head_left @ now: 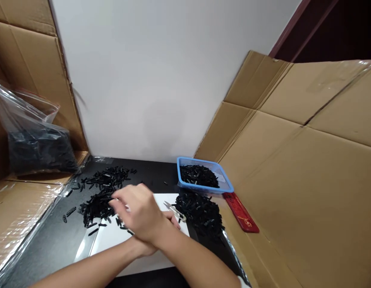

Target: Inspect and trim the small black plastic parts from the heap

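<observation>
Where the right hand (140, 214) crosses over, the left hand (143, 248) is mostly hidden.
Right fingers blurred, apparently loosely curled over black pieces (98, 206); left grip cannot be told. Cardboard (293, 180) walls both sides.

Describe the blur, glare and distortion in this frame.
Head view: the right hand is motion-blurred at the fingers, while the basket and scissors stay sharp; soft glare streaks the plastic bag and the taped cardboard at left; the wide lens tilts and bends the wall edges.
</observation>
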### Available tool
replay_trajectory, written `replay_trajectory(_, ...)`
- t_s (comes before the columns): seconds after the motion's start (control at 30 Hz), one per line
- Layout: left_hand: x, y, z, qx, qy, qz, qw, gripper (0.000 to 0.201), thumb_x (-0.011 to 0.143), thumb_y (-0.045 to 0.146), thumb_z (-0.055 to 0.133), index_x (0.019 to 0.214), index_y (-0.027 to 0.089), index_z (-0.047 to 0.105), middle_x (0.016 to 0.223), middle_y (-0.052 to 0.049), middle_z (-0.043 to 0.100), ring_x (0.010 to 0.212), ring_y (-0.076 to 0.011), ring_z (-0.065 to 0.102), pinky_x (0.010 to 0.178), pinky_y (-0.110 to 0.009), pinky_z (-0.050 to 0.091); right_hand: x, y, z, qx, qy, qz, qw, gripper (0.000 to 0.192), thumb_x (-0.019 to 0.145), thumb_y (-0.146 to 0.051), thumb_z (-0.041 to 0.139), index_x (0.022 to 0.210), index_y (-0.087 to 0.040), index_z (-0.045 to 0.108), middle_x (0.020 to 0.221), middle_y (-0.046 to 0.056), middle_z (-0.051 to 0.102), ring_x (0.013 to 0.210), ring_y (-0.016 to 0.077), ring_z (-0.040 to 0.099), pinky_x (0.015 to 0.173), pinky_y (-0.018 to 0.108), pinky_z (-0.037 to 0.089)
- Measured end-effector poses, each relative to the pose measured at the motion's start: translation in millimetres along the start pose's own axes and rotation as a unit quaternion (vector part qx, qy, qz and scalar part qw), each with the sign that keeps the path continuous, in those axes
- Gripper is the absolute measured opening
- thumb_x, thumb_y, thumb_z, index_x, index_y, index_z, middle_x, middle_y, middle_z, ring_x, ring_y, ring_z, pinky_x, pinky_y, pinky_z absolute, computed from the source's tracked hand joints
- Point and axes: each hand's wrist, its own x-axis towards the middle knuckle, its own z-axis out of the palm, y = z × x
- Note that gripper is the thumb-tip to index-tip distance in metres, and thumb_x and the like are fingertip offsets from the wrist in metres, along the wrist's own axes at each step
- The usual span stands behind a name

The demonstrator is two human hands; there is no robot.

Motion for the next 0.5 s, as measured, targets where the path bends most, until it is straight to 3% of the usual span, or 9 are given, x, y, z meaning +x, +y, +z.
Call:
replay_trajectory(0.1,17.0,14.5,6.0,0.025,-0.014,0.036,0.999,0.016,0.054,0.024,0.084,0.055,0.018,0.070,0.048,0.000,0.061,0.051,-0.0141,0.049,0.051,-0.026,0.033,10.2,-32.3,14.6,-0.058,-0.171,-0.002,0.984,0.032,0.095,-0.045,0.050,0.108,-0.018,0.063,0.093,0.007,0.074,0.082,0.0248,0.068,0.073,0.037,0.048)
replay_trajectory(0.17,22.6,30.5,-11.0,0.026,-0.001,0.048,0.999,0.022,0.053,0.029,0.086,0.056,0.016,0.068,0.047,0.000,0.061,0.043,-0.0108,0.043,0.045,-0.025,0.030,2.7,-38.2,13.8,-0.082,-0.207,-0.009,0.975,0.036,0.094,-0.049,0.049,0.109,-0.020,0.065,0.095,0.007,0.075,0.089,0.0277,0.067,0.080,0.042,0.047)
replay_trajectory(0.23,20.8,47.4,-40.8,0.010,0.048,0.070,0.996,0.028,0.053,0.035,0.086,0.067,0.016,0.069,0.054,0.001,0.063,0.045,-0.0086,0.043,0.045,-0.022,0.030,-13.0,-31.3,7.1,-0.080,-0.184,-0.038,0.979,0.041,0.094,-0.048,0.050,0.123,-0.022,0.058,0.116,0.009,0.070,0.112,0.0284,0.058,0.095,0.045,0.041)
replay_trajectory(0.3,12.0,60.2,-74.2,-0.015,0.111,0.087,0.990,0.037,0.057,0.045,0.083,0.077,0.018,0.067,0.061,0.003,0.063,0.047,-0.0072,0.043,0.047,-0.020,0.032,-32.0,-12.9,-2.4,-0.088,-0.142,-0.014,0.986,0.049,0.091,-0.044,0.057,0.136,-0.026,0.049,0.138,0.011,0.056,0.132,0.0296,0.042,0.106,0.049,0.029)
replay_trajectory(0.33,5.7,63.8,-88.6,-0.024,0.141,0.093,0.985,0.039,0.058,0.047,0.081,0.080,0.019,0.066,0.065,0.003,0.063,0.049,-0.0067,0.045,0.048,-0.019,0.034,-41.2,-0.8,-7.3,-0.098,-0.108,0.049,0.988,0.045,0.089,-0.042,0.061,0.130,-0.026,0.054,0.134,0.012,0.059,0.131,0.0315,0.042,0.106,0.053,0.026)
replay_trajectory(0.4,-8.2,64.4,-107.4,-0.032,0.177,0.087,0.980,0.041,0.058,0.046,0.082,0.082,0.018,0.065,0.067,0.003,0.063,0.052,-0.0057,0.045,0.050,-0.017,0.034,-56.1,23.9,-14.8,-0.085,-0.056,0.180,0.978,0.018,0.090,-0.035,0.062,0.098,-0.022,0.070,0.100,0.011,0.075,0.115,0.0329,0.056,0.103,0.056,0.027)
replay_trajectory(0.47,-19.8,57.2,-110.5,-0.030,0.185,0.063,0.980,0.040,0.060,0.043,0.083,0.083,0.015,0.066,0.069,0.000,0.065,0.049,-0.0048,0.043,0.048,-0.016,0.032,-64.3,42.2,-16.5,-0.026,-0.024,0.252,0.967,0.028,0.096,-0.027,0.049,0.077,-0.020,0.069,0.073,0.006,0.072,0.085,0.0257,0.066,0.093,0.047,0.038)
replay_trajectory(0.5,-23.8,51.8,-107.1,-0.030,0.177,0.047,0.983,0.038,0.061,0.041,0.082,0.083,0.014,0.067,0.068,-0.001,0.065,0.048,-0.0046,0.041,0.047,-0.017,0.029,-65.8,47.0,-14.3,0.028,0.003,0.287,0.957,0.030,0.096,-0.028,0.046,0.078,-0.020,0.068,0.066,0.004,0.068,0.073,0.0228,0.065,0.081,0.041,0.045)
